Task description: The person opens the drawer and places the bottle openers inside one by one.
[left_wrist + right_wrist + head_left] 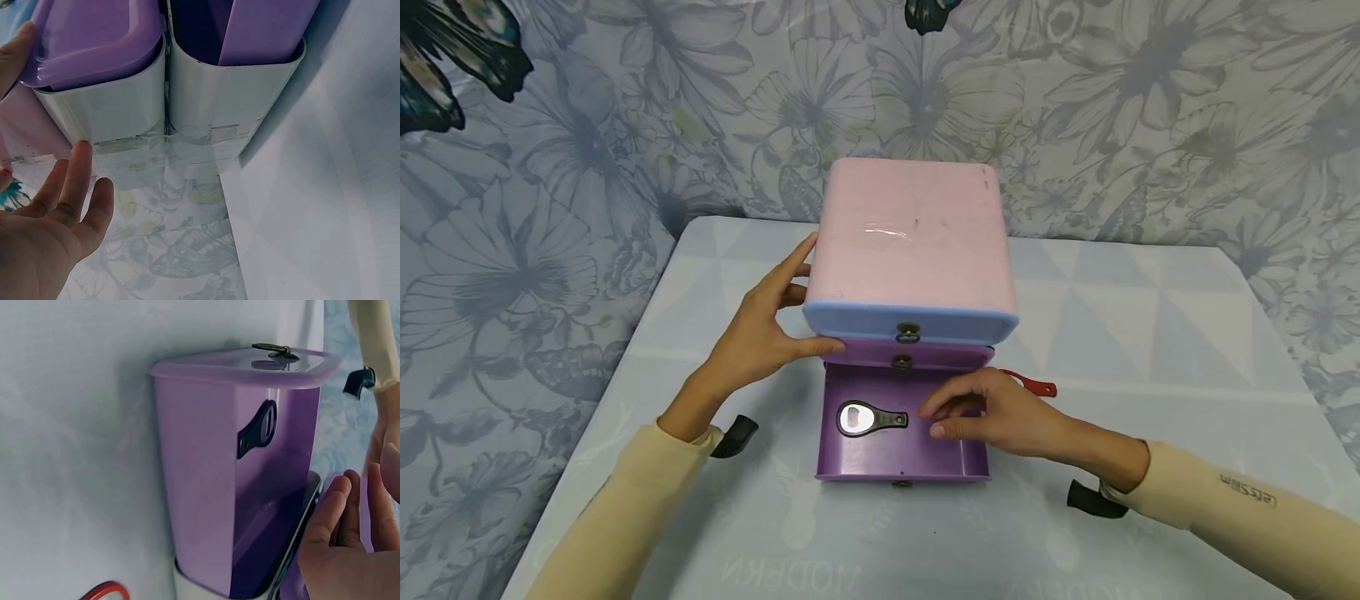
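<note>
A small drawer cabinet point(913, 242) has a pink top, a blue upper drawer front and purple drawers below. Its bottom drawer point(902, 462) is pulled out. Inside lies a black bottle opener point(891, 419) with an oval metal head, its handle pointing right. My left hand point(752, 337) steadies the cabinet's left side, fingers extended along it and thumb against the middle purple front point(865, 354). Over the right part of the open drawer hovers my right hand point(996, 412), fingers loosely bent and holding nothing, fingertips a little right of the opener's handle.
A red-handled object point(1037, 387) lies on the table to the right of the cabinet, partly hidden behind my right hand. The pale patterned table point(1150, 333) extends on both sides, with a flowered wall point(1075, 108) behind it. Black straps point(736, 437) hang at both wrists.
</note>
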A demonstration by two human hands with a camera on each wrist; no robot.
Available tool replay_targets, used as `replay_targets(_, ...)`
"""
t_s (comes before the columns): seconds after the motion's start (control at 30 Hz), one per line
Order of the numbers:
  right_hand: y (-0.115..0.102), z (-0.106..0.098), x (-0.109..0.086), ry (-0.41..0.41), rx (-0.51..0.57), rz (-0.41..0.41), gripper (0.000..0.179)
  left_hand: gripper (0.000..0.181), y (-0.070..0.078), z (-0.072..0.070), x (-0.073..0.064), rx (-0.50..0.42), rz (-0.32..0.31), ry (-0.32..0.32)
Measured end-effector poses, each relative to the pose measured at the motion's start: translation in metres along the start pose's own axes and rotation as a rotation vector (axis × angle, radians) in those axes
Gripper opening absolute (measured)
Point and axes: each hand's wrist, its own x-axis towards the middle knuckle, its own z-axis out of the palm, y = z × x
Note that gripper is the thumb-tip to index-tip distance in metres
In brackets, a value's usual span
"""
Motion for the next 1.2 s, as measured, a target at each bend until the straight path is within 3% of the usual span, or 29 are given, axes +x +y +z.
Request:
replay_targets(0.6,0.013,-0.023,-0.032,0.078,0.046,-0.067,0.019,0.121,0.000,0.000,-0.001,-0.007,-0.019,-0.003)
replay_targets(0.9,0.030,-0.040,-0.052,0.190,0.000,0.077,0.021,0.122,0.001,-0.001,0.000,0.007,-0.007,0.000)
replay_targets(1.2,0.052,-0.056,-0.063,0.257,-0.044,0.118,0.028,0.121,0.000,0.000,0.000,0.005,-0.001,0.000)
